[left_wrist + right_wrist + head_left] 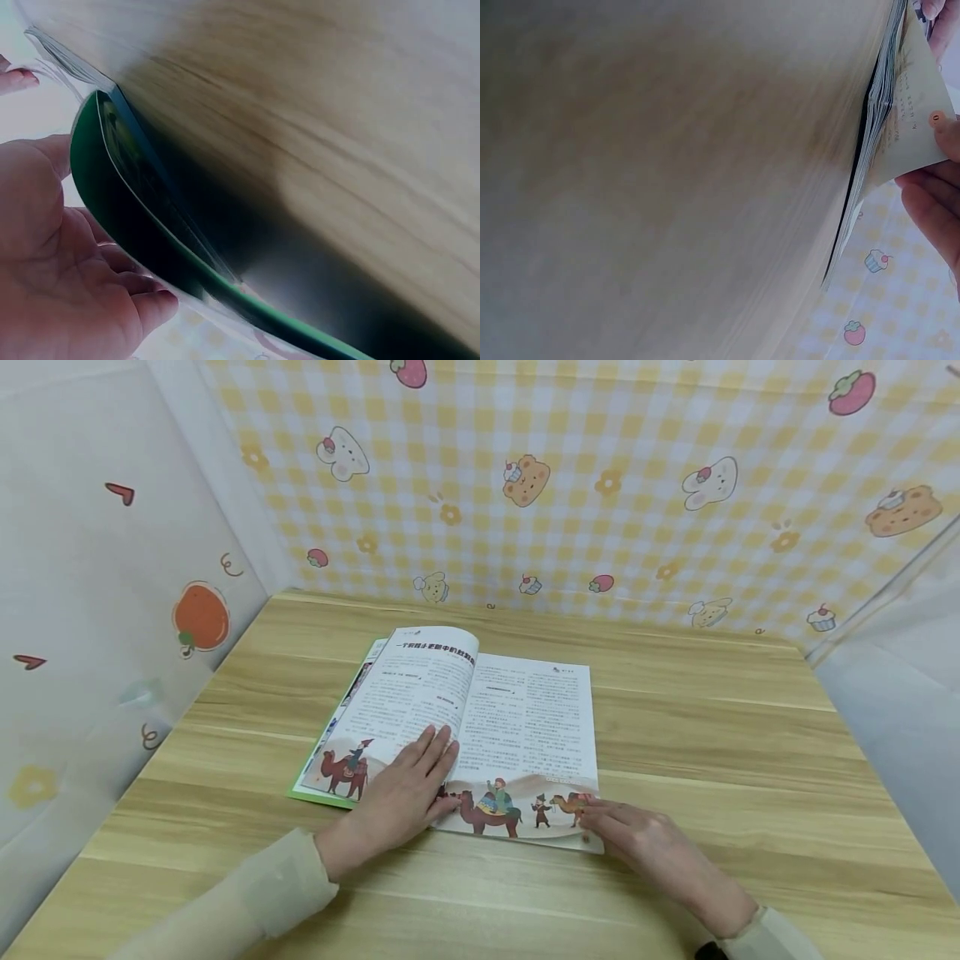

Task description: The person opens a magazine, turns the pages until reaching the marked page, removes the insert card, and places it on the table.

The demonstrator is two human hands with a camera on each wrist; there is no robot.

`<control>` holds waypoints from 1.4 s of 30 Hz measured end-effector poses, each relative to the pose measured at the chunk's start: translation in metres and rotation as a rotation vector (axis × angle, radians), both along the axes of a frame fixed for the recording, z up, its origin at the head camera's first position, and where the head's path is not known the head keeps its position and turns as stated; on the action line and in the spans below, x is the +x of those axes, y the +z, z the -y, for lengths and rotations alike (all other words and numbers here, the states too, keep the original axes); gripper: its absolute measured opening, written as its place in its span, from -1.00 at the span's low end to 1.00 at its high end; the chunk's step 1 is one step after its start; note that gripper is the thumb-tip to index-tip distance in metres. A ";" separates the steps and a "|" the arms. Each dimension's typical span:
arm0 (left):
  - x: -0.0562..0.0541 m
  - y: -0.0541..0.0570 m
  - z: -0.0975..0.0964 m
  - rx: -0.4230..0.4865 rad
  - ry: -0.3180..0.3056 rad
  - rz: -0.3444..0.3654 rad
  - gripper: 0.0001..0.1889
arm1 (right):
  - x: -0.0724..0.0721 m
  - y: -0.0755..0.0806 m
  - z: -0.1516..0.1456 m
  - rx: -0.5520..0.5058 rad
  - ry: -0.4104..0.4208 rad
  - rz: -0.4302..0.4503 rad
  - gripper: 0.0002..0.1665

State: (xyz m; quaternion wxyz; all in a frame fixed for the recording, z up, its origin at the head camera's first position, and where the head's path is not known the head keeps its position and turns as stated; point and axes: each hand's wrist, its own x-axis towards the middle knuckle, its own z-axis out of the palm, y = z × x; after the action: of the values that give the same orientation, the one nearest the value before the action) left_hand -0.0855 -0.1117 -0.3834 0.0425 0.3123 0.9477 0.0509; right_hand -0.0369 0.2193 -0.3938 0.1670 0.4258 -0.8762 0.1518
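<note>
An open magazine [528, 718] lies on the table, its pages printed with text and pictures of camels and riders. A green cover edge [285, 322] shows under its left side. My left hand [405, 793] rests on the left page near the spine, fingers extended; in the left wrist view, the left hand [67, 255] lies along the curved left side. At the lower right corner, my right hand [660, 852] pinches a page. The right wrist view shows that page [911, 105] lifted off the stack, between the thumb and fingers of the right hand [937, 187].
The wooden table [720, 735] extends on all sides of the magazine. A yellow checked cloth [570, 485] with cartoon prints hangs behind it. A white printed cloth [97, 568] hangs on the left. Something dark [708, 952] shows at the right wrist.
</note>
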 end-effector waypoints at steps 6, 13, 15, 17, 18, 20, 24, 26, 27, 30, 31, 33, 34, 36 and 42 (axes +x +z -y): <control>0.003 -0.001 -0.008 0.011 -0.020 0.002 -0.28 | 0.001 0.001 0.001 -0.026 -0.007 -0.029 -0.76; 0.008 -0.003 -0.021 0.072 -0.093 -0.040 -0.26 | 0.002 0.002 0.002 -0.064 -0.050 -0.057 -0.42; 0.010 -0.003 -0.026 0.087 -0.121 -0.055 -0.27 | 0.002 0.003 0.002 -0.074 -0.056 -0.066 -0.40; 0.012 -0.003 -0.032 0.092 -0.142 -0.052 -0.26 | 0.002 0.003 0.002 -0.086 -0.059 -0.072 -0.41; 0.013 -0.003 -0.036 0.091 -0.151 -0.049 -0.26 | 0.002 0.002 0.002 -0.089 -0.062 -0.077 -0.41; 0.015 -0.004 -0.043 0.078 -0.171 -0.050 -0.25 | 0.002 0.002 0.002 -0.099 -0.064 -0.082 -0.42; 0.019 -0.005 -0.057 0.047 -0.226 -0.079 -0.25 | 0.001 0.002 0.002 -0.128 -0.058 -0.108 -0.44; 0.020 -0.005 -0.064 0.042 -0.262 -0.101 -0.25 | 0.001 0.002 0.002 -0.143 -0.048 -0.123 -0.46; 0.021 -0.005 -0.067 0.042 -0.276 -0.108 -0.25 | 0.001 0.002 0.002 -0.147 -0.047 -0.124 -0.47; 0.022 -0.006 -0.075 0.040 -0.314 -0.127 -0.27 | 0.000 0.003 0.002 -0.153 -0.050 -0.117 -0.48; 0.022 -0.005 -0.077 0.037 -0.323 -0.137 -0.28 | 0.000 0.003 0.003 -0.156 -0.052 -0.116 -0.49; 0.022 -0.005 -0.081 0.034 -0.339 -0.158 -0.30 | 0.000 0.004 0.003 -0.158 -0.058 -0.114 -0.49; 0.021 -0.005 -0.083 0.032 -0.347 -0.167 -0.31 | 0.000 0.004 0.003 -0.162 -0.057 -0.120 -0.50; 0.021 -0.004 -0.086 0.036 -0.361 -0.181 -0.33 | -0.001 0.004 0.004 -0.172 -0.054 -0.140 -0.51; 0.020 -0.001 -0.095 0.007 -0.372 -0.179 -0.37 | -0.004 0.004 0.006 -0.224 -0.055 -0.215 -0.54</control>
State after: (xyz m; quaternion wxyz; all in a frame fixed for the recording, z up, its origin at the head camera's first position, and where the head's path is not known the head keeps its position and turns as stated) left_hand -0.0655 -0.0168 -0.3843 -0.0346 0.4852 0.8735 0.0177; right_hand -0.0404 0.2133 -0.3900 0.3104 0.3943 -0.8422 0.1972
